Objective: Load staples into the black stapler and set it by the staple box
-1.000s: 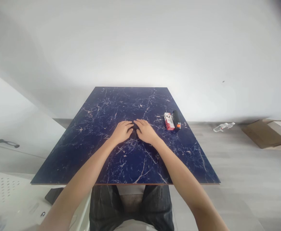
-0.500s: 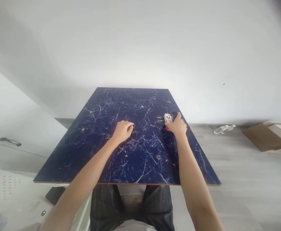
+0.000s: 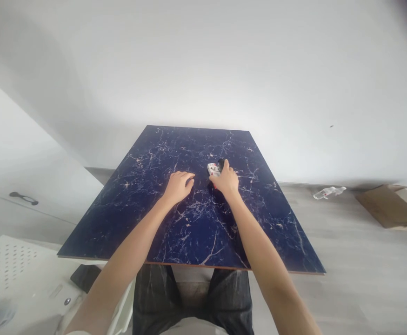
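On the blue table (image 3: 196, 232), the right hand (image 3: 228, 179) is clamped across the white-and-red box (image 3: 213, 167) and the black object (image 3: 220, 163) beside it, near the table's middle. Even pressure between thumb and fingers should keep the pair together, best kept low over the table. The left hand (image 3: 177, 187) curls just left of the table's middle; I cannot tell whether it holds anything. Half a second ago, box and object were by the table's right edge; the left hand has hardly moved.

Head cam only, wearer's POV, fwd/down across nearby tbl (image 3: 189, 237) to wall (image 3: 224, 70) behind
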The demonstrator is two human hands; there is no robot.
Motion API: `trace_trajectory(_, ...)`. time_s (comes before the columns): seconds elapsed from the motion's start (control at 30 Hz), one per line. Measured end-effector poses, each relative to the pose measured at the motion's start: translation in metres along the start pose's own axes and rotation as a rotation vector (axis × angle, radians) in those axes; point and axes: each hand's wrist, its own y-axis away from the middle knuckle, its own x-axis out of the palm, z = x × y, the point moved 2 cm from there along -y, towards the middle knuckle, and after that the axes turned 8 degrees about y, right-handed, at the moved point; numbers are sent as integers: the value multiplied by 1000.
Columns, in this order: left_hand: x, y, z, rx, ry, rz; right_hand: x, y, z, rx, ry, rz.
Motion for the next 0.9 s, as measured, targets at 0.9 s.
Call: trace_trajectory(0.9,-108,90,119,-296,-115,-310,69,28,220,-435,-367,272)
